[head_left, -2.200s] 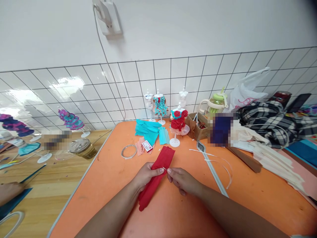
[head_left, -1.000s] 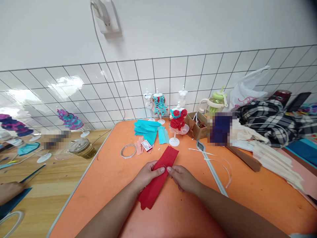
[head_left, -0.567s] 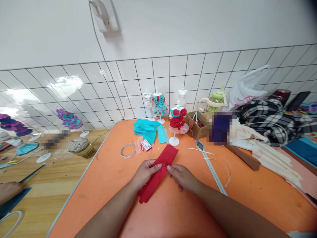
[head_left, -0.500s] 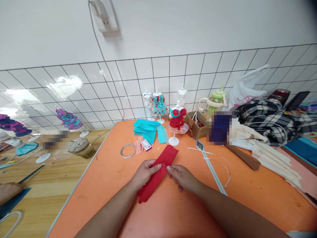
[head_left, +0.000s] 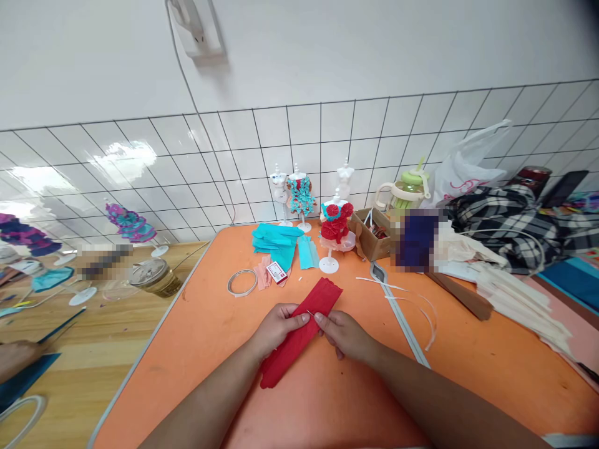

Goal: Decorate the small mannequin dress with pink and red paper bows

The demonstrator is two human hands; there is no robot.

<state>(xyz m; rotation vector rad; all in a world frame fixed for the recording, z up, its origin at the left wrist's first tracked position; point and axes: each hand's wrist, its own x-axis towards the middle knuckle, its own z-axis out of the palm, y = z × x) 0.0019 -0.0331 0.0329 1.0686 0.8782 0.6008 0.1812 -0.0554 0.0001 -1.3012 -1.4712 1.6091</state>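
A folded strip of red crepe paper (head_left: 299,340) lies slantwise on the orange table (head_left: 468,374). My left hand (head_left: 278,328) is closed round its middle, thumb on top. My right hand (head_left: 344,335) pinches a thin needle (head_left: 311,313) whose tip rests on the red paper beside my left thumb. Just beyond stand a small mannequin in a red paper dress (head_left: 336,231), turquoise paper pieces (head_left: 278,244), a small red-and-white box (head_left: 274,272) and a wire ring (head_left: 242,282).
A brown box (head_left: 372,237), a green-lidded jug (head_left: 407,190), plaid cloth (head_left: 510,221) and cream paper strips (head_left: 515,293) crowd the back right. A metal ruler (head_left: 397,312) lies right of my hands. Another person's hand (head_left: 14,358) rests on the wooden table at left.
The red paper has shifted slightly under my hands, its far end swinging a little right. My right hand keeps the needle pinched at the paper by my left thumb.
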